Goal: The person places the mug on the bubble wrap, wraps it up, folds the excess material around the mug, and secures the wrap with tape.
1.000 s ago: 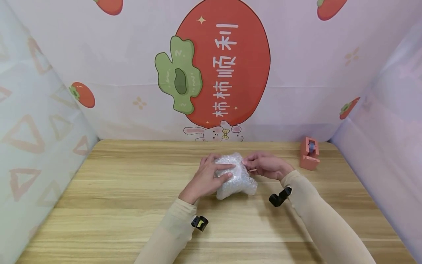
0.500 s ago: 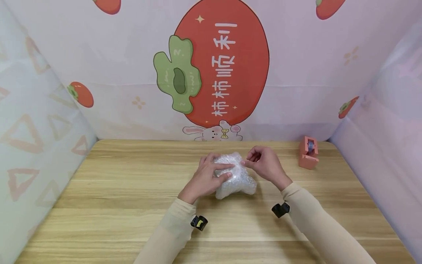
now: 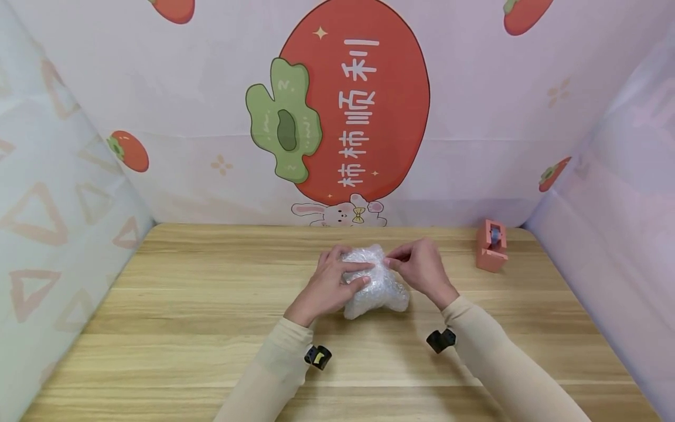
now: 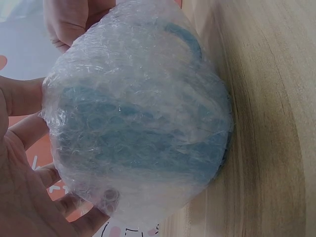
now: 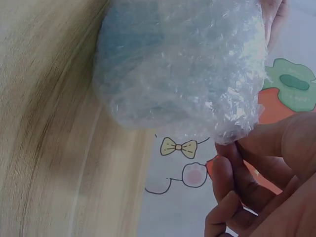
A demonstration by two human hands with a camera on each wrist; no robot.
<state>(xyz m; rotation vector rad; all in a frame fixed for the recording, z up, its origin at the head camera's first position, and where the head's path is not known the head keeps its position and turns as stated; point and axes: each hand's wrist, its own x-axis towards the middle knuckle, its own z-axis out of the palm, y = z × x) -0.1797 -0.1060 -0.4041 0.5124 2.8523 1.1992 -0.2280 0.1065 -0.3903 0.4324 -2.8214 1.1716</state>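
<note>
A bundle of bubble wrap (image 3: pixel 371 287) lies on the wooden table, with a blue, rounded object (image 4: pixel 143 133) showing through the plastic. A curved blue band (image 4: pixel 185 39), like a handle, shows near one end in the left wrist view. My left hand (image 3: pixel 332 287) spreads over the bundle's left side and holds it, thumb and index finger on top, other fingers at the back. At the far right corner, my right hand (image 3: pixel 422 266) pinches an edge of the bubble wrap between thumb and index finger. In the right wrist view its other fingers (image 5: pixel 222 177) are curled below that corner.
A pink tape dispenser (image 3: pixel 490 249) with a blue roll stands at the back right of the table (image 3: pixel 211 328). Behind the table rises a backdrop (image 3: pixel 464 117) printed with persimmons and a rabbit; patterned side walls stand left and right.
My right hand has turned over at the wrist and shifted slightly left, its fingertips staying at the bundle's far right corner. My left hand and the bundle have hardly moved.
</note>
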